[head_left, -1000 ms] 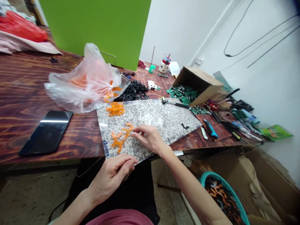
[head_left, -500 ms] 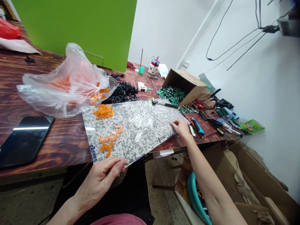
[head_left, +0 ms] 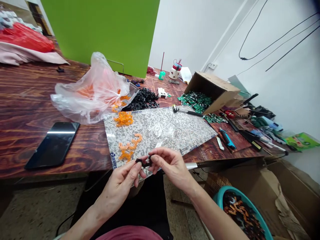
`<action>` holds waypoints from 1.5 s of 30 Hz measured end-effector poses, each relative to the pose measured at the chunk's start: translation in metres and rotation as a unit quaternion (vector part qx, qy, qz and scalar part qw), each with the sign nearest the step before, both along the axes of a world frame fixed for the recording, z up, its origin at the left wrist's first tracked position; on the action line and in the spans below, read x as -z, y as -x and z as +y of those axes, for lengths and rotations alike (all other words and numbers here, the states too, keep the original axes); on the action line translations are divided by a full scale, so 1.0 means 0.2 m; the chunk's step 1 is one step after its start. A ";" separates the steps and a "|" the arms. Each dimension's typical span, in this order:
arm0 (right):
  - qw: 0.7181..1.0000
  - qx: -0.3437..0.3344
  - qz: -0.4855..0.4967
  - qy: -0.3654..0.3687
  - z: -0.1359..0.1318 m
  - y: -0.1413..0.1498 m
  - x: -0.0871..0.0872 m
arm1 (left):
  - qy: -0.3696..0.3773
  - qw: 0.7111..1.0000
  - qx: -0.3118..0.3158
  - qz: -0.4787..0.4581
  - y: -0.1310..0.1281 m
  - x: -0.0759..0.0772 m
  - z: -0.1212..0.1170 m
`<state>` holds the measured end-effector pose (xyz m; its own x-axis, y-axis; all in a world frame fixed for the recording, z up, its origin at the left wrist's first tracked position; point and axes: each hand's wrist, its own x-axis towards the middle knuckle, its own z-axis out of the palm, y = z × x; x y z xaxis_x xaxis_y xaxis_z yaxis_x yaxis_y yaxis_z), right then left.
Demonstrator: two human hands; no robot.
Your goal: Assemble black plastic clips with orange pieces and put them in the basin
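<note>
A small black plastic part [head_left: 145, 163] is held over the near edge of the speckled grey board [head_left: 140, 130]. My left hand [head_left: 119, 184] pinches its left end, and my right hand [head_left: 172, 169] grips the right end between thumb and fingers. The fingers hide some of the part's shape. Just beyond my left hand, several orange plastic pieces [head_left: 126, 155] lie on the board, with a heap of orange pieces [head_left: 124, 119] behind them. Thin clear strips [head_left: 160, 128] are spread over the board's middle.
A plastic bag [head_left: 87, 96] with orange pieces, a black heap [head_left: 143, 99] and a phone [head_left: 53, 145] are on the table. A hammer [head_left: 188, 112] lies by a cardboard box [head_left: 215, 88] spilling green boards [head_left: 196, 101]. Low at right stands a teal basin [head_left: 221, 196].
My right hand has come from the board's right edge to meet my left hand. A black part now shows between both hands. The view has shifted a little left.
</note>
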<state>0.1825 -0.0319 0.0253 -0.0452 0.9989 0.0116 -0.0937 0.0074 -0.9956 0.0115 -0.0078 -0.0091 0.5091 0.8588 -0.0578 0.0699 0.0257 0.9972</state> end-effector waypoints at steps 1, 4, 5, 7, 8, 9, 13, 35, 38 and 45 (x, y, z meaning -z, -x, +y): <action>1.000 -0.014 0.010 0.004 -0.01 0.02 0.01 | 0.000 1.000 -0.011 -0.001 0.00 0.00 0.00; 0.998 -0.047 -0.039 -0.005 0.02 0.00 0.04 | 0.024 0.998 -0.053 -0.018 0.00 0.01 -0.01; 0.995 -0.048 -0.088 -0.020 0.05 -0.03 0.04 | 0.034 0.997 -0.062 -0.026 0.00 0.02 -0.01; 0.965 -0.018 -0.252 -0.073 0.15 -0.11 0.05 | 0.050 0.995 -0.077 -0.038 0.01 0.02 -0.01; 0.935 0.008 -0.340 -0.100 0.22 -0.15 0.06 | 0.057 0.994 -0.082 -0.043 0.01 0.02 -0.02; 0.897 0.035 -0.423 -0.123 0.29 -0.18 0.06 | 0.063 0.993 -0.085 -0.046 0.01 0.02 -0.02; 0.822 0.050 -0.550 -0.139 0.56 -0.28 0.09 | 0.082 0.991 -0.087 -0.054 0.01 0.03 -0.03; 0.793 0.003 -0.581 -0.181 0.65 -0.33 0.11 | 0.077 0.990 -0.105 -0.053 0.04 0.02 -0.02; 0.822 0.061 -0.535 -0.187 0.57 -0.28 0.08 | 0.079 0.990 -0.108 -0.053 0.04 0.02 -0.01; 0.937 0.011 -0.329 -0.121 0.18 -0.03 -0.01 | 0.070 0.987 -0.138 -0.046 0.03 0.00 0.00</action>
<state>0.1884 0.0044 0.0275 -0.1015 0.9714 0.2147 0.5419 0.2349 -0.8069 0.0060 -0.0083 -0.0098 0.2647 0.9526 -0.1497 -0.0491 0.1684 0.9845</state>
